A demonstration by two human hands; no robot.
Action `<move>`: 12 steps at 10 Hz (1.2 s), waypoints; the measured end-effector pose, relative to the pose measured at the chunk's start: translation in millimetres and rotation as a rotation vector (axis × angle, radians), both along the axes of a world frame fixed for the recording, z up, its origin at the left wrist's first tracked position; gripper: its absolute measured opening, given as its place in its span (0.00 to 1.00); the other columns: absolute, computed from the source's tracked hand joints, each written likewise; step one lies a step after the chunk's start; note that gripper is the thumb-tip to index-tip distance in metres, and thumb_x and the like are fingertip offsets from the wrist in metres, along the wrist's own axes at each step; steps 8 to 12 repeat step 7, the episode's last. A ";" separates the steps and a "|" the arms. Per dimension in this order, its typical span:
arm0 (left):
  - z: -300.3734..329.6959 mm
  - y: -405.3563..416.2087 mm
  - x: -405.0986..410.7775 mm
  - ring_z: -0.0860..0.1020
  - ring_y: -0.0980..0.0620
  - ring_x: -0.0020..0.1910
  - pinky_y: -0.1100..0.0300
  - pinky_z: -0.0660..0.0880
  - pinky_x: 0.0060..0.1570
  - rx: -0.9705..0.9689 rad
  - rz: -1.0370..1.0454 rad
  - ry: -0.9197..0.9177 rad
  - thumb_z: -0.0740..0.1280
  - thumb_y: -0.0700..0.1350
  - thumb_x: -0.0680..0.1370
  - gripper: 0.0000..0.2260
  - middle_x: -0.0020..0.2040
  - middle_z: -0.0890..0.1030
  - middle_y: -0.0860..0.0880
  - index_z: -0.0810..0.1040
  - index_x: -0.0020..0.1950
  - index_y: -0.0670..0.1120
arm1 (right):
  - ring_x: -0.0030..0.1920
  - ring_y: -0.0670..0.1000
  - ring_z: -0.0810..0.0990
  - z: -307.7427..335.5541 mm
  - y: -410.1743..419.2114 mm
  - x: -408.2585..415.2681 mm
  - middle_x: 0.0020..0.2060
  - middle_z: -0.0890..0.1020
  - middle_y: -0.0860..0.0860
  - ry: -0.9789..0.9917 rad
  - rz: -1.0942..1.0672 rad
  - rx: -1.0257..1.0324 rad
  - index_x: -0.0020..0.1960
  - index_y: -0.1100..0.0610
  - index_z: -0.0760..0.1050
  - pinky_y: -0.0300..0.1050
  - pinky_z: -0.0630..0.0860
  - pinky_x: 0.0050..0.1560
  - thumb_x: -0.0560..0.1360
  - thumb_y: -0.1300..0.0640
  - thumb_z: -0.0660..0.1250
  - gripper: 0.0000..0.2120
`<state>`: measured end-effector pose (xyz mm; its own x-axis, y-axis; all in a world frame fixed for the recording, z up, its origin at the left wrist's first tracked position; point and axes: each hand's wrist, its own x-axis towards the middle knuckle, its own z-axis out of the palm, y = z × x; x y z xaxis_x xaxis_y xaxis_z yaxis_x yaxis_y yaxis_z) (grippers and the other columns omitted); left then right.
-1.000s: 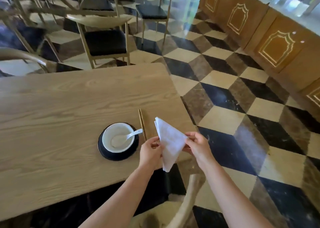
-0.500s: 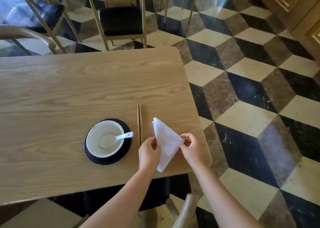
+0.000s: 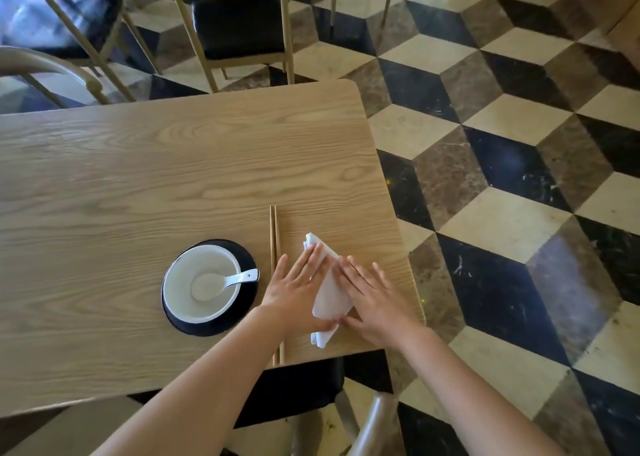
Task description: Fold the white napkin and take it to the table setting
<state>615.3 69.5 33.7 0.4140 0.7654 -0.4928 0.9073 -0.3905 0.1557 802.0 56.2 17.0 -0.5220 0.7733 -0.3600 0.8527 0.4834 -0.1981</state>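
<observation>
The folded white napkin point(image 3: 330, 294) lies flat on the wooden table point(image 3: 173, 178), just right of a pair of wooden chopsticks point(image 3: 274, 241). My left hand point(image 3: 298, 289) rests palm down on the napkin's left side, fingers spread. Palm down on its right side is my right hand point(image 3: 372, 296), also with flat fingers. Both hands press the napkin against the table; neither grips it. Left of the chopsticks stands a white bowl point(image 3: 201, 282) with a white spoon point(image 3: 239, 277) in it, on a black saucer point(image 3: 249, 299).
The table's right edge point(image 3: 398, 220) runs close beside the napkin, with checkered tile floor point(image 3: 502, 178) beyond. A black-seated chair point(image 3: 239, 22) stands at the far side. Another chair's back point(image 3: 374, 421) is below my arms at the near edge.
The napkin was held up in both hands above the table; now it lies flat on the table beside the chopsticks with both palms pressed on it. The view has moved closer over the table.
</observation>
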 end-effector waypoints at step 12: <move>36.7 -1.7 10.6 0.33 0.51 0.74 0.44 0.43 0.73 -0.031 -0.020 0.022 0.64 0.68 0.68 0.52 0.75 0.30 0.48 0.36 0.76 0.46 | 0.74 0.50 0.36 42.1 -10.7 -18.1 0.77 0.46 0.50 -0.026 -0.164 0.013 0.76 0.53 0.40 0.60 0.36 0.71 0.79 0.43 0.54 0.34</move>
